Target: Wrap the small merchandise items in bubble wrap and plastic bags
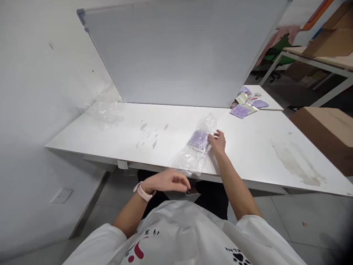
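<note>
On the white rectangular tabletop (248,147), a flat purple rectangular packet (198,140) lies against a clear crinkled plastic sheet (190,160), its long axis running roughly left-right; the sheet's length slants away rightward. The right hand (218,141) meets the packet's right end, whether pinching I cannot tell; the left hand (168,180) hangs before the near edge, fingers loosely bent, released.

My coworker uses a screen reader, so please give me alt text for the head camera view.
A person's right hand is at the right edge of a purple packet amid clear plastic on a white table; the left hand, loosely curled, is by the near edge. A large pale board stands behind, with more packets at its lower right.
</note>
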`<move>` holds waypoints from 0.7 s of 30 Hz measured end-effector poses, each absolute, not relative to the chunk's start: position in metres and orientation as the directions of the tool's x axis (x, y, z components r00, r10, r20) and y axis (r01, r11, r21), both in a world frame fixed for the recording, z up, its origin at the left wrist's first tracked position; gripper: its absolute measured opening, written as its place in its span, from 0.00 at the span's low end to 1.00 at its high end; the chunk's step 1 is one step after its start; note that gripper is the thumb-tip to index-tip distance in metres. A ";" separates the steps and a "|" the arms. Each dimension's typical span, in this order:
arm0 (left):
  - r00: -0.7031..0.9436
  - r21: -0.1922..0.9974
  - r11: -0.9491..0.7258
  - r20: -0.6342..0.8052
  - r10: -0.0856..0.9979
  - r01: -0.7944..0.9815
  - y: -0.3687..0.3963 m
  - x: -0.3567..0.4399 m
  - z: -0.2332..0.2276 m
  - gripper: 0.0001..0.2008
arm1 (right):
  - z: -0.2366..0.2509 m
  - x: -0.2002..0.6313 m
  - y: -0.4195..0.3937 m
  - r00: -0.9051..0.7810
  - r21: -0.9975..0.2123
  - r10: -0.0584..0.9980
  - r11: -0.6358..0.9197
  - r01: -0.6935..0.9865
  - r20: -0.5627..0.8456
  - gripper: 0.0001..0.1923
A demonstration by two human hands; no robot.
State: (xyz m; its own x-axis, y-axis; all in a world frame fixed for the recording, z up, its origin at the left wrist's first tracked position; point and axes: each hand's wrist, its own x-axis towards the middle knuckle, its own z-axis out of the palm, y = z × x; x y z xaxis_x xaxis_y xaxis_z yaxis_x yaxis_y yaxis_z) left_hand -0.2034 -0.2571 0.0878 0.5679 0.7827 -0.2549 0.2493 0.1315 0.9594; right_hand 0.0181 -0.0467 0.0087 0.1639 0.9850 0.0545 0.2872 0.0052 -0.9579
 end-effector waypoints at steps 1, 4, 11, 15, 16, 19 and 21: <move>0.487 0.969 0.128 -0.218 0.845 0.212 -0.247 -0.212 0.095 0.13 | 0.008 0.024 -0.053 0.184 -0.957 0.981 0.010 0.289 0.065 0.30; 0.072 0.981 0.109 -0.121 0.990 0.159 -0.201 -0.224 0.098 0.14 | 0.005 0.035 -0.083 0.200 -0.968 0.980 -0.035 0.249 0.017 0.31; 0.126 0.949 0.203 -0.239 0.963 0.243 -0.116 -0.156 0.057 0.34 | 0.002 0.031 -0.103 0.116 -0.955 0.955 -0.256 -0.147 -0.274 0.39; 0.167 0.975 0.215 -0.221 0.961 0.055 -0.123 -0.132 0.050 0.38 | 0.015 0.021 -0.096 0.034 -0.951 0.968 -0.238 -0.196 -0.249 0.37; 0.187 0.973 0.230 -0.220 0.958 -0.035 -0.127 -0.132 0.049 0.37 | 0.020 0.016 -0.097 -0.009 -0.965 0.982 -0.189 -0.179 -0.191 0.34; 0.225 0.912 0.305 -0.247 0.943 -0.275 -0.138 -0.144 0.043 0.31 | 0.032 -0.005 -0.106 -0.223 -0.999 0.975 -0.018 -0.036 -0.009 0.25; 0.125 0.899 0.324 -0.300 0.946 -0.293 -0.142 -0.159 0.037 0.29 | 0.035 -0.018 -0.112 -0.363 -0.996 0.931 0.060 0.059 0.035 0.22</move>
State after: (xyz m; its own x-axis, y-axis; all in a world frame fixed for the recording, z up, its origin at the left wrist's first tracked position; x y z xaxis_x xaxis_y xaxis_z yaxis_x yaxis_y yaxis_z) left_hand -0.1591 -0.1425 0.0375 0.1246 0.9456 -0.3005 -0.2928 0.3244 0.8995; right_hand -0.0177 -0.1121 0.0349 -0.3634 0.9310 0.0347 0.0594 0.0604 -0.9964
